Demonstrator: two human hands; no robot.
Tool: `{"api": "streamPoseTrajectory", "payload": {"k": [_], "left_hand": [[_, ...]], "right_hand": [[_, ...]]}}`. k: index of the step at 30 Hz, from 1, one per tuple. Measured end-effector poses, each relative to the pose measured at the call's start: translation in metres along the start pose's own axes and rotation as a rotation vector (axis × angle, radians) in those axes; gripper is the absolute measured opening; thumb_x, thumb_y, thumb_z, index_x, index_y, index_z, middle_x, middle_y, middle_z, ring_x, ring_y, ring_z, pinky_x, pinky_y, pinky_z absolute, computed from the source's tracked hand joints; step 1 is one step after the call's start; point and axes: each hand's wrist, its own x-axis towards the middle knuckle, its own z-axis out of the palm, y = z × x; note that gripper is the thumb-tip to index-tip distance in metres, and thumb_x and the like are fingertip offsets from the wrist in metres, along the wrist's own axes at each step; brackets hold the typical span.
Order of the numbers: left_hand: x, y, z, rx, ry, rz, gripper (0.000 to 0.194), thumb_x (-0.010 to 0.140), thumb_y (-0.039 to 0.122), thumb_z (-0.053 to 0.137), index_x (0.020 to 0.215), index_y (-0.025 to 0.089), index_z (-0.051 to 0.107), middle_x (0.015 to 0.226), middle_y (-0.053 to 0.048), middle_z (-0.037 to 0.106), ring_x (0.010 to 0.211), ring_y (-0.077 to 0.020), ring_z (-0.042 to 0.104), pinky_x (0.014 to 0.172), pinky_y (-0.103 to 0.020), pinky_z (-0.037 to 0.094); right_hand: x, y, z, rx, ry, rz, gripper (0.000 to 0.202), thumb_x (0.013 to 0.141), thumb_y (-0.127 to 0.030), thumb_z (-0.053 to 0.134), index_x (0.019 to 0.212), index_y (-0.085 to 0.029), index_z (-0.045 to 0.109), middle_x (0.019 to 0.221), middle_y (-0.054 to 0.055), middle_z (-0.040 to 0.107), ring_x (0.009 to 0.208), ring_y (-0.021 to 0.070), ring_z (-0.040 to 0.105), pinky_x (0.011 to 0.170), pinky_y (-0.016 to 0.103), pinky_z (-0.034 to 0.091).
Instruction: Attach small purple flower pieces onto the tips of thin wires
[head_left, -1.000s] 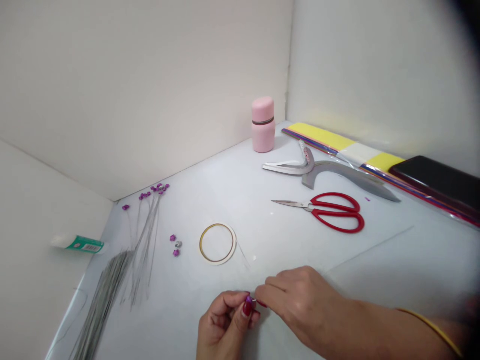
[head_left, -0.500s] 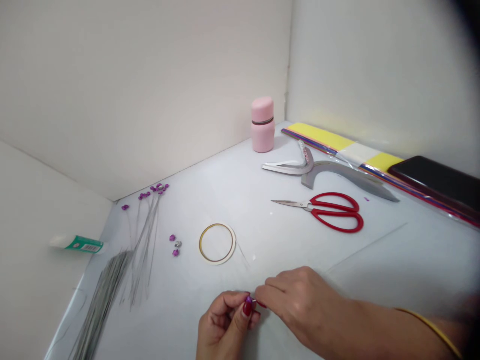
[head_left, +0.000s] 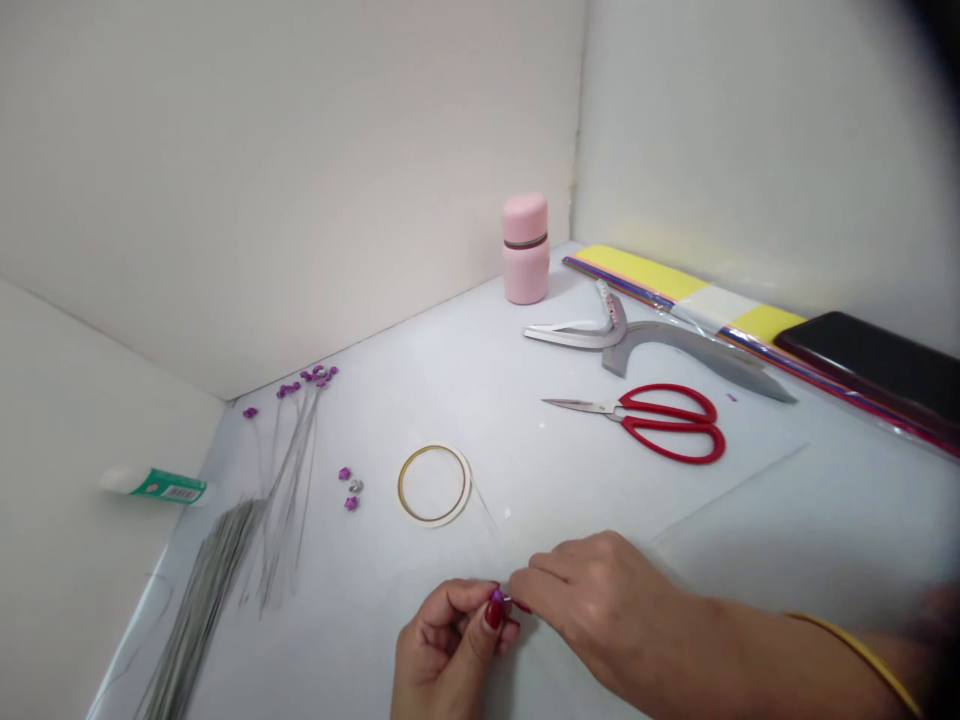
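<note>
Over the near part of the worktop [head_left: 450, 380], a small, glossy purple piece [head_left: 498, 596], partly hidden by a red-nailed thumb; full outline too small to tell. Looks close in colour to the loose purple bits [head_left: 351, 503] left of the tape ring [head_left: 466, 490]. Points rightward by way of a pale wire [head_left: 508, 600], visible length nearly level, bridging the narrow gap between hands. Left hand [head_left: 442, 660] nearly closed, thumb and forefinger pinching the purple piece, other fingers curled. Right hand [head_left: 592, 600] knuckles up, reaching in from the right, fingers bent and closed on the wire. Beyond its knuckles, a thin line [head_left: 731, 492] slanting up and right; impossible to tell whether the same wire.
</note>
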Motion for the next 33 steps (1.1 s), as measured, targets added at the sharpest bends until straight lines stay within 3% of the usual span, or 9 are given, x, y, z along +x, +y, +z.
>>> {"api": "streamPoseTrajectory", "payload": {"k": [14, 33], "left_hand": [[0.0007, -0.0014, -0.0023, 0.014, -0.019, 0.007, 0.018, 0.056, 0.029, 0.078, 0.062, 0.014, 0.071, 0.049, 0.000, 0.064, 0.048, -0.0070, 0.056, 0.051, -0.014, 0.043], [0.0004, -0.0014, -0.0012, 0.021, 0.001, 0.006, 0.017, 0.056, 0.028, 0.078, 0.062, 0.014, 0.071, 0.049, 0.000, 0.064, 0.049, -0.0087, 0.056, 0.051, -0.015, 0.043]], "right_hand": [[-0.0014, -0.0006, 0.0010, -0.010, -0.006, 0.006, 0.018, 0.071, -0.004, 0.045, 0.079, -0.018, 0.053, 0.071, 0.000, 0.062, 0.057, 0.0150, 0.054, 0.047, 0.028, 0.026], [-0.0011, -0.0004, -0.0003, 0.019, -0.025, -0.003, 0.019, 0.069, -0.003, 0.044, 0.078, -0.018, 0.053, 0.072, 0.001, 0.063, 0.058, 0.0155, 0.055, 0.050, 0.026, 0.032]]}}
